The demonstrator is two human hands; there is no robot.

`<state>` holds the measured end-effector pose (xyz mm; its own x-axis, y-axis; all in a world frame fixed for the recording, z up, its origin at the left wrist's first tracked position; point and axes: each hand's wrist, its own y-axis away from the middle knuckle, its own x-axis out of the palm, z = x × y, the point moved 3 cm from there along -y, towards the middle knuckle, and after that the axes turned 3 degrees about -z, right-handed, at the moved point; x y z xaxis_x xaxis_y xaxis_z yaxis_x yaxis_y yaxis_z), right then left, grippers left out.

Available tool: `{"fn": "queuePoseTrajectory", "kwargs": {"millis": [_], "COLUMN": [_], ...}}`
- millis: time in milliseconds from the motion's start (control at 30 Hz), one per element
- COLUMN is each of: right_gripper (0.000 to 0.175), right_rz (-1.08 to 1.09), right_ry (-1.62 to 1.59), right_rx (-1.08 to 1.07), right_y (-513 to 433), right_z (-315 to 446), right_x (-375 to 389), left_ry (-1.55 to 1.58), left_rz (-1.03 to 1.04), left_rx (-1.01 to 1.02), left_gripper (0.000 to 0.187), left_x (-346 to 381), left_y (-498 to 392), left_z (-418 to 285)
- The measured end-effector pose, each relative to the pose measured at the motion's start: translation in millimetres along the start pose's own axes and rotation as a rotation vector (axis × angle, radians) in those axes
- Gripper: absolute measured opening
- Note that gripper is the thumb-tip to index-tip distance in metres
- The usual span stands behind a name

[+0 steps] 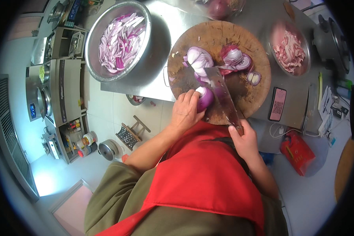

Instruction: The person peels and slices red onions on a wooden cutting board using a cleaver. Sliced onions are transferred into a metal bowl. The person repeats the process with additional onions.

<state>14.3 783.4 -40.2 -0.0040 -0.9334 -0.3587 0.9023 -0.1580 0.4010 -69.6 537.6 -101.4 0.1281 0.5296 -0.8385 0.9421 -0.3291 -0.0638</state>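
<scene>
My left hand grips a piece of red onion near the front edge of a round wooden chopping block. In my right hand is the handle of a cleaver, its broad blade slanting over the block just right of that onion. A pile of sliced red onion sits beyond the blade's tip. Farther right on the block lie onion skins and trimmings, with a cut onion end beside them.
At the left stands a metal basin of sliced onion. A bowl of sliced raw meat and a dark pot are at the right. A phone lies near the block. Whole red onions rest in a clear bag behind.
</scene>
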Motion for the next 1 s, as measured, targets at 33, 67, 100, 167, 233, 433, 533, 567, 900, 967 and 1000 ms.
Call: {"fn": "queuePoseTrajectory", "kwargs": {"millis": [33,67,100,167,233,433,533,567,900,967,1000], "right_gripper": [0.023,0.023,0.023,0.023,0.024,0.029,0.029,0.028,0.038,0.042,0.045], "right_rz": [-0.028,-0.031,-0.032,-0.053,-0.061,-0.063,-0.082,-0.093,-0.184,-0.227,-0.239], "right_ry": [-0.018,-0.032,-0.014,-0.001,0.013,0.164,0.211,0.215,0.255,0.417,0.505], "right_rx": [0.022,0.071,0.073,0.14,0.138,0.169,0.137,0.115,-0.07,-0.22,-0.291], "right_y": [0.0,1.5,2.3,5.9,13.2,33.0,39.3,41.5,42.7,34.1,28.6], "right_z": [-5.5,-11.5,-16.3,-27.0,-34.5,-56.3,-62.9,-63.9,-59.6,-57.1,-57.3], "right_x": [-4.3,-10.5,-15.3,-24.6,-32.1,-37.9,-35.6,-34.7,-37.8,-41.2,-44.0], "left_ry": [0.005,0.043,0.173,0.418,1.34,0.254,0.059,0.054,-0.107,0.048,0.064], "left_rz": [0.008,0.062,0.085,0.123,0.262,-0.322,-0.009,0.128,0.023,0.014,-0.022], "left_rx": [0.005,-0.097,-0.263,-0.57,-0.932,-0.316,-0.281,-0.266,0.075,0.015,0.031], "left_gripper": [0.076,0.076,0.075,0.074,0.07,0.089,0.086,0.086,0.087,0.087,0.088], "left_x": [-0.7,-3.3,-8.1,-20.8,-31.5,-72.6,-50.5,-43.5,-11.0,-14.7,-20.0], "left_y": [-2.8,-3.9,-5.0,-8.5,-31.6,-193.1,-248.2,-254.6,-142.3,-141.2,-140.6], "left_z": [3.0,10.5,20.1,38.0,57.6,77.9,66.0,61.0,4.5,18.1,25.5]}}
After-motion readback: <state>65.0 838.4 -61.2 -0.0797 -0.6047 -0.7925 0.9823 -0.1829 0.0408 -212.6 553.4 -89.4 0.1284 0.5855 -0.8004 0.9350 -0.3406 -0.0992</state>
